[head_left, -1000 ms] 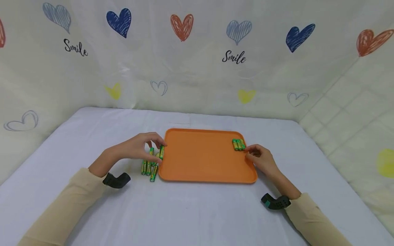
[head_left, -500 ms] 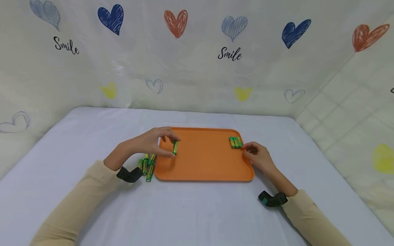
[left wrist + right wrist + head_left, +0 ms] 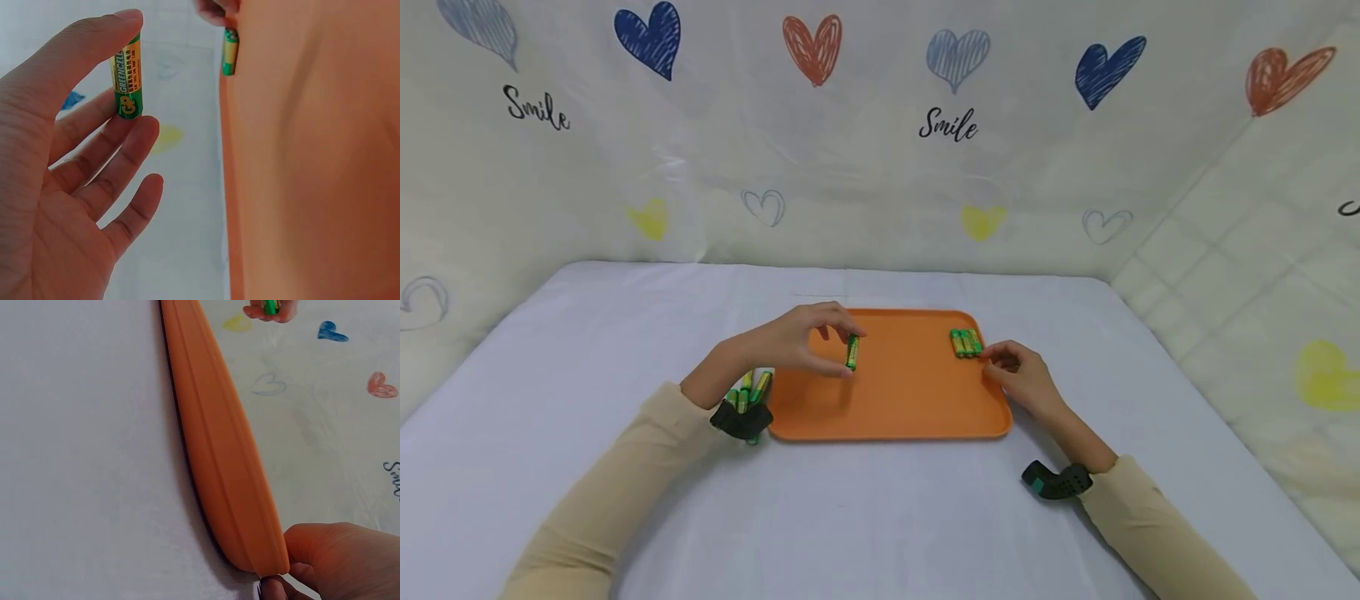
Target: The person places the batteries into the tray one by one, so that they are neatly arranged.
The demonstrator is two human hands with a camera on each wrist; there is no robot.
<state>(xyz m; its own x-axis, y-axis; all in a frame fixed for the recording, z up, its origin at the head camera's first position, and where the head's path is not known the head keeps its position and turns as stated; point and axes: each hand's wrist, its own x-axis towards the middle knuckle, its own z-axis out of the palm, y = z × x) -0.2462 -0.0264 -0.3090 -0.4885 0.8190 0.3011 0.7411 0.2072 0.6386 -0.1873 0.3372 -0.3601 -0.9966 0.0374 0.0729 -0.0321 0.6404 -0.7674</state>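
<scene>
A green and yellow AAA-style battery (image 3: 128, 78) is pinched between the thumb and fingertips of my left hand (image 3: 808, 337). It is held upright above the middle-left part of the orange tray (image 3: 895, 404). My right hand (image 3: 1018, 375) is at the tray's right rim, its thumb and curled fingers around the edge. Close to its fingertips, 3 batteries (image 3: 966, 343) lie side by side in the tray's upper right. To the left of the tray, several more batteries (image 3: 743, 396) lie on the cloth, partly hidden by the left wrist camera.
A white cloth (image 3: 880, 517) covers the table around the tray. Behind it hangs a pale backdrop (image 3: 865, 183) printed with hearts. Black wrist cameras (image 3: 1057, 482) are strapped to both forearms.
My left hand has carried the battery rightward from the tray's left edge to over the tray. The right hand keeps its place at the right rim. The head view has shifted slightly.
</scene>
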